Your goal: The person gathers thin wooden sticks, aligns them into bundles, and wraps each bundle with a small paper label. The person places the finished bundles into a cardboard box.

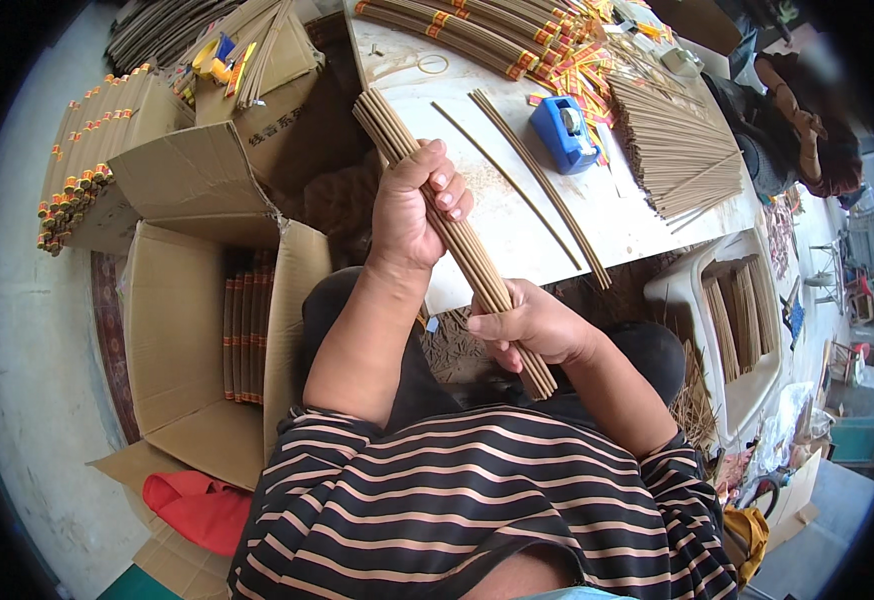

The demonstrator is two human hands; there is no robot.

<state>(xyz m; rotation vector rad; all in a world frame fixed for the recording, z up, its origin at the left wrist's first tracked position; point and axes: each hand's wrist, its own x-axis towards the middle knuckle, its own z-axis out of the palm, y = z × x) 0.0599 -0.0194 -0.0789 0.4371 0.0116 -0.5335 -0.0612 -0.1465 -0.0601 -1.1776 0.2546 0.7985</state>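
Note:
Both hands are wrapped around a slanting bundle of brown incense sticks (469, 252). My left hand (410, 208) grips its upper part, above the table's near edge. Lower down, my right hand (537, 322) closes round the bundle near its bottom end, over my lap. A few loose incense sticks (547, 190) lie on the white table (477, 160) to the right of the bundle. Beyond them stands a blue tape dispenser (563, 136), beside a large pile of loose incense sticks (672, 145).
Banded bundles (457, 40) and red-yellow labels (587, 85) cover the far table. An open cardboard box (172, 330) holding banded bundles (248, 330) stands left; more are stacked (97, 150) behind. A white crate (717, 345) of sticks sits right. Another person (792, 110) is at far right.

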